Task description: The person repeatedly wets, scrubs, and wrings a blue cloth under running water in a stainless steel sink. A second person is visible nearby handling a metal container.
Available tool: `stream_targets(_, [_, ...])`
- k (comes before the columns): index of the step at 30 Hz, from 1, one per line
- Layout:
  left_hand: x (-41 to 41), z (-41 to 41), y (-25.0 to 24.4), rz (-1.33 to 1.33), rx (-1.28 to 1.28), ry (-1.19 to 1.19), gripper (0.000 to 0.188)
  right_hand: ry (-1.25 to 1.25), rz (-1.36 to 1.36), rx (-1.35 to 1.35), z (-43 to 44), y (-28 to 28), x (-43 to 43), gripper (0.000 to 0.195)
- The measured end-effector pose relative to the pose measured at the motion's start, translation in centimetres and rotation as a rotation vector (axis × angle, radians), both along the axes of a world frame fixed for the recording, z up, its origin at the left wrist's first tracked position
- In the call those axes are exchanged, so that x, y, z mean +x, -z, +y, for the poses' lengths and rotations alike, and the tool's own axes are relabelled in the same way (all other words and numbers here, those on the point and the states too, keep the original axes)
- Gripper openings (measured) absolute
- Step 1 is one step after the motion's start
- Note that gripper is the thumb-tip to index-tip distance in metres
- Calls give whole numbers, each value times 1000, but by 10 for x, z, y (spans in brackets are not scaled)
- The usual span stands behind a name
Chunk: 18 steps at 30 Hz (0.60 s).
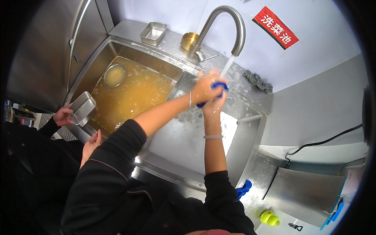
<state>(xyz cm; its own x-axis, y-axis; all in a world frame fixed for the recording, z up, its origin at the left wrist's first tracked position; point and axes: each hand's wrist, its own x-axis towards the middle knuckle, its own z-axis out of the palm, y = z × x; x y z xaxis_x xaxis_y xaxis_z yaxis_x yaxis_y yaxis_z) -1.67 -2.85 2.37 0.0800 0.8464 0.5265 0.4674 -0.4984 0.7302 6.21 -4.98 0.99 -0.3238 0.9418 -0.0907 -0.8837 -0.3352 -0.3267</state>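
Observation:
My left hand point(204, 88) and my right hand point(213, 106) are together over the right sink basin point(173, 138), gripping a wet blue cloth point(219, 85) between them. Motion blur hides the exact finger positions. Water runs onto the hands and cloth from a curved steel faucet point(240, 29), and drops splash around them. Below, the basin is wet, with whitish, cloudy water or foam over its floor. Part of the cloth also shows beneath my left wrist.
Brownish water point(138, 88) and a round metal-rimmed item point(115, 75) fill the left basin. A co-worker's hand point(63, 116) holds a metal pan point(83, 108) there. Behind stand another pan point(153, 33), a brass-coloured cup point(189, 41) and scouring pads point(258, 81). A blue cloth point(244, 189) lies right.

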Motion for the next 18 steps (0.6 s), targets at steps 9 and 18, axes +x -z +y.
stream_targets(9, [-14,19,12,-408,-142,43,29,17,-154,12,8,3,-5,43])
stream_targets(18, [-16,24,24,-362,-117,49,38,-82,-78,17,17,-8,-11,44])
